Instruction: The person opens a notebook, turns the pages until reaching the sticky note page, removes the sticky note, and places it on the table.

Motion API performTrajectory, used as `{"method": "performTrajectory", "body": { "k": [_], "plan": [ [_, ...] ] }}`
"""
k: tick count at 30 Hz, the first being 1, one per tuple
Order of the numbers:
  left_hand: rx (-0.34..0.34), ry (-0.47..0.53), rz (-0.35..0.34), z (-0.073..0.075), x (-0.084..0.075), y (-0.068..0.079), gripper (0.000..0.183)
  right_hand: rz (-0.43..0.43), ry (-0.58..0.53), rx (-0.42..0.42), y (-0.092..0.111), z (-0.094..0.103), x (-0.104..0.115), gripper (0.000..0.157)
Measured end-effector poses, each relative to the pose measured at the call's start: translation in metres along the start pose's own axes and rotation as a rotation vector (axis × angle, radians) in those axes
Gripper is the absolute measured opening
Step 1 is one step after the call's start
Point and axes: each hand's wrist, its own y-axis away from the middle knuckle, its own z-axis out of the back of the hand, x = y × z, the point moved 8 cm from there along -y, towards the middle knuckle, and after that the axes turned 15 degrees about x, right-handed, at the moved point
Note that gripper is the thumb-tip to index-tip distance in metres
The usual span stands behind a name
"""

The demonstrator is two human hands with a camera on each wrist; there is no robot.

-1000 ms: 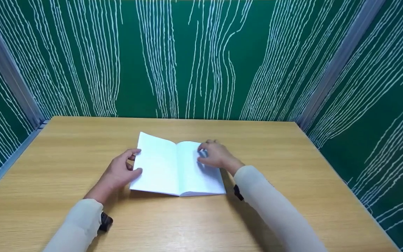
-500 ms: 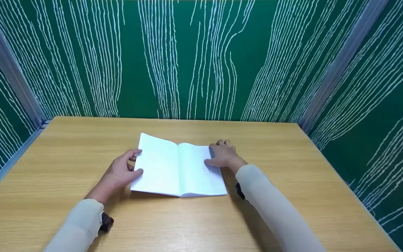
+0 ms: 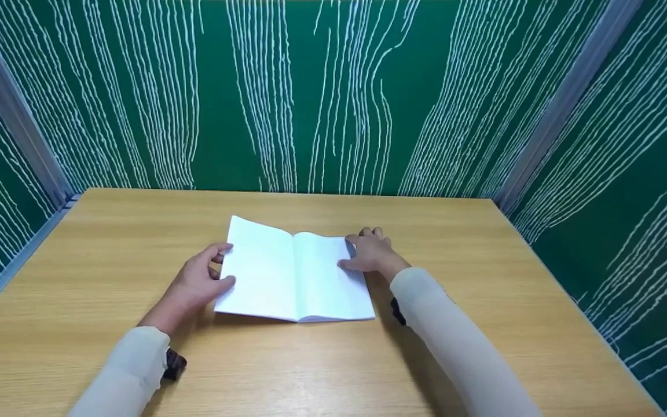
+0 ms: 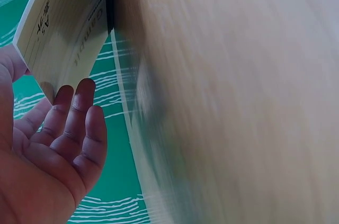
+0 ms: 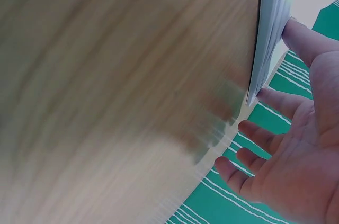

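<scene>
An open notebook with blank-looking white pages lies in the middle of the table in the head view. My left hand holds its left side, thumb over the page and fingers behind the cover. That side is tilted up off the wood. The left wrist view shows the buff outer cover with printed lettering, and curled fingers against its lower edge. On the right page rests the thumb of my right hand, the index finger at the far corner. In the right wrist view, the other fingers spread beside the page stack.
The wooden table reaches to a green wall with white wavy lines at the back. Green panels also stand on both sides, joined by grey posts. A small black device sits at the left wrist.
My right hand has slid from the right page outward to its far right edge, its fingers now extending past it. The left hand and the notebook stay in place.
</scene>
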Motion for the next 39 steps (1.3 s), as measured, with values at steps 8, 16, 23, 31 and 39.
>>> {"method": "performTrajectory", "body": {
  "k": [8, 16, 23, 31, 39],
  "plan": [
    [0.001, 0.001, 0.002, -0.001, 0.001, -0.001, 0.063, 0.02, 0.007, -0.011, 0.0, 0.001, 0.002, 0.07],
    [0.017, 0.01, 0.019, -0.003, 0.003, 0.0, 0.064, 0.029, -0.041, -0.071, 0.0, 0.004, 0.006, 0.062],
    [0.006, 0.007, 0.026, 0.0, 0.002, 0.0, 0.065, 0.06, -0.045, -0.114, 0.003, 0.012, 0.01, 0.055],
    [0.004, -0.017, -0.003, -0.001, -0.001, 0.002, 0.065, 0.082, -0.13, -0.153, 0.008, 0.014, 0.003, 0.024],
    [0.001, -0.009, 0.002, 0.002, -0.005, 0.001, 0.064, 0.125, -0.231, -0.162, 0.014, 0.024, 0.012, 0.034]
  ]
}}
